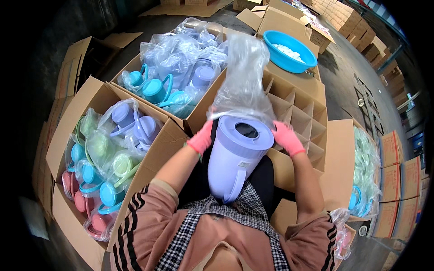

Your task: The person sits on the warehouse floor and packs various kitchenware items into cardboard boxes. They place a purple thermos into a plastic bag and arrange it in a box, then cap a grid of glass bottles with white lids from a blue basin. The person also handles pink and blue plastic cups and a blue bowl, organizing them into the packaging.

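A lavender plastic jug (pixel 233 156) rests tilted on my lap, its handle toward me and a round dark opening in its lid. A clear plastic bag (pixel 244 77) stretches away from the jug, its mouth at the far edge of the lid. My left hand (pixel 203 135), in a pink glove, is closed on the left side of the bag's mouth. On the other side, my right hand (pixel 288 137), also pink-gloved, grips the bag's right edge next to the lid. The fingertips of both hands are partly hidden behind the plastic and the lid.
Bagged jugs with coloured lids fill a carton (pixel 115 92) at far left and a nearer one (pixel 81 113). A carton with cardboard dividers (pixel 312 108) stands at right. Behind it sits a blue basin (pixel 289 63) of small white pieces. Green bagged items (pixel 364 158) lie far right.
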Motion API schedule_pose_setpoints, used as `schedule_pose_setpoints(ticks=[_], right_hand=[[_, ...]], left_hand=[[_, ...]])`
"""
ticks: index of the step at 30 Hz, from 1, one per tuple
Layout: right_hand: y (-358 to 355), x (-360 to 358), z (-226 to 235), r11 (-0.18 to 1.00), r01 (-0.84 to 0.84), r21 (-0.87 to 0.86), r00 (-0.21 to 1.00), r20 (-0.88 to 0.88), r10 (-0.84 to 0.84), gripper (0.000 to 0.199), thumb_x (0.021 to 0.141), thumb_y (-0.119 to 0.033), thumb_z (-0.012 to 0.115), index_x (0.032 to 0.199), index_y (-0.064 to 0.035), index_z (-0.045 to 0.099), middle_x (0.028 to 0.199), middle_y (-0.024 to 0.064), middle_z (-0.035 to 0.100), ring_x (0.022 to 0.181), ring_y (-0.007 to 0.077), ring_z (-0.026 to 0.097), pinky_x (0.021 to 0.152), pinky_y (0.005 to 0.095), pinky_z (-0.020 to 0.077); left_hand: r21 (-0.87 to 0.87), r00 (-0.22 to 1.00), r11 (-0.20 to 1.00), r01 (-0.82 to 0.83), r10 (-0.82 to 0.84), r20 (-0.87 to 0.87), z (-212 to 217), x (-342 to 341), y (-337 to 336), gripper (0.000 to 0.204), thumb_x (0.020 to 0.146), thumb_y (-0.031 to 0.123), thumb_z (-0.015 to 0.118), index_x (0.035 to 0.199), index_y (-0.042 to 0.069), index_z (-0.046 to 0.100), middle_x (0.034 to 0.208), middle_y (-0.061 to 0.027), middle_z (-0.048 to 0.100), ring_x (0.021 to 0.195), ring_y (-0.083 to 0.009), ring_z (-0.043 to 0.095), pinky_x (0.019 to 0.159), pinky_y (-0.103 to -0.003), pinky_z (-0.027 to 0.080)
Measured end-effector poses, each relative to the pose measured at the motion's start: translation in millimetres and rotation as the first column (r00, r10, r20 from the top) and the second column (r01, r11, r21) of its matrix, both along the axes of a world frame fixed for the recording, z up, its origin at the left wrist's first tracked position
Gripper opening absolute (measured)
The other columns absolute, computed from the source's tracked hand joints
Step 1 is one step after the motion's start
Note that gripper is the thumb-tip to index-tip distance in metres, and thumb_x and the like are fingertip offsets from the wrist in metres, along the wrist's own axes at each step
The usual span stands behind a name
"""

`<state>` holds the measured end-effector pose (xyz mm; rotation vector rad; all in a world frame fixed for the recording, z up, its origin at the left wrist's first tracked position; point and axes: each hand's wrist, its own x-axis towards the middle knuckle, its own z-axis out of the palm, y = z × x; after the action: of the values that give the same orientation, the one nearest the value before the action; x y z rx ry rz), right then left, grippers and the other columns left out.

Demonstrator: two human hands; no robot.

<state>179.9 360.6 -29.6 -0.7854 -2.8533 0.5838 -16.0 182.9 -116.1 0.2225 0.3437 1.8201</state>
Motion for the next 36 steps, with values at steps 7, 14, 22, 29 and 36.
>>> schedule_pose_setpoints(ticks=[7, 14, 22, 29, 36], right_hand=[[-60.6, 90.0, 29.6, 0.74, 0.132, -0.659, 0.964, -0.089, -0.251, 0.026, 0.078, -0.014, 0.059, 0.099, 0.001, 0.056, 0.103, 0.0114, 0.058, 0.098, 0.0196, 0.053, 0.086, 0.0295, 0.0406], [-121.4, 100.6, 0.5, 0.856, -0.372, -0.359, 0.87, 0.187, 0.456, 0.03, 0.069, -0.014, 0.061, 0.096, -0.0023, 0.058, 0.103, 0.0157, 0.054, 0.091, 0.0326, 0.053, 0.081, 0.0381, 0.0434], [-168.6, 80.4, -47.6, 0.448, 0.039, -0.893, 0.993, -0.013, -0.114, 0.045, 0.072, -0.03, 0.07, 0.098, 0.0051, 0.057, 0.09, 0.0096, 0.063, 0.079, 0.0143, 0.057, 0.074, 0.0286, 0.0443], [-179.0, 65.8, -57.1, 0.442, 0.093, -0.892, 0.96, -0.037, -0.277, 0.043, 0.07, -0.015, 0.071, 0.102, 0.0078, 0.054, 0.092, 0.0106, 0.061, 0.084, 0.0162, 0.055, 0.077, 0.028, 0.0434], [-132.6, 97.9, 57.6, 0.41, -0.121, -0.904, 0.764, -0.349, -0.543, 0.036, 0.075, -0.008, 0.06, 0.107, 0.0038, 0.049, 0.093, 0.0113, 0.059, 0.083, 0.0211, 0.057, 0.076, 0.0306, 0.0451]], left_hand=[[0.017, 0.982, 0.988, -0.151, 0.148, 0.117, 19.8, 26.0, -99.6, 0.064, 0.086, 0.054, 0.035, 0.127, 0.005, 0.037, 0.126, -0.0103, 0.044, 0.111, -0.0239, 0.046, 0.099, -0.04, 0.033], [-0.108, 0.665, 0.928, -0.355, 0.17, -0.727, 51.9, 32.0, -134.2, 0.037, 0.078, 0.021, 0.062, 0.109, 0.003, 0.052, 0.107, -0.0136, 0.055, 0.103, -0.0248, 0.051, 0.091, -0.039, 0.04], [-0.285, -0.768, 0.885, -0.369, -0.463, -0.443, 9.2, -44.4, -86.6, 0.029, 0.071, 0.017, 0.051, 0.098, 0.013, 0.062, 0.105, -0.0051, 0.057, 0.104, -0.0291, 0.049, 0.089, -0.041, 0.035], [-0.217, -0.767, 0.907, -0.361, -0.421, -0.484, 9.3, -8.2, -66.5, 0.022, 0.071, 0.008, 0.048, 0.087, 0.009, 0.063, 0.097, -0.0053, 0.06, 0.094, -0.0217, 0.055, 0.081, -0.032, 0.042], [-0.278, 0.046, 0.952, -0.13, -0.274, -0.961, 57.7, 27.2, -128.6, 0.031, 0.079, 0.021, 0.056, 0.102, 0.0, 0.057, 0.096, -0.015, 0.059, 0.096, -0.026, 0.054, 0.085, -0.032, 0.041]])
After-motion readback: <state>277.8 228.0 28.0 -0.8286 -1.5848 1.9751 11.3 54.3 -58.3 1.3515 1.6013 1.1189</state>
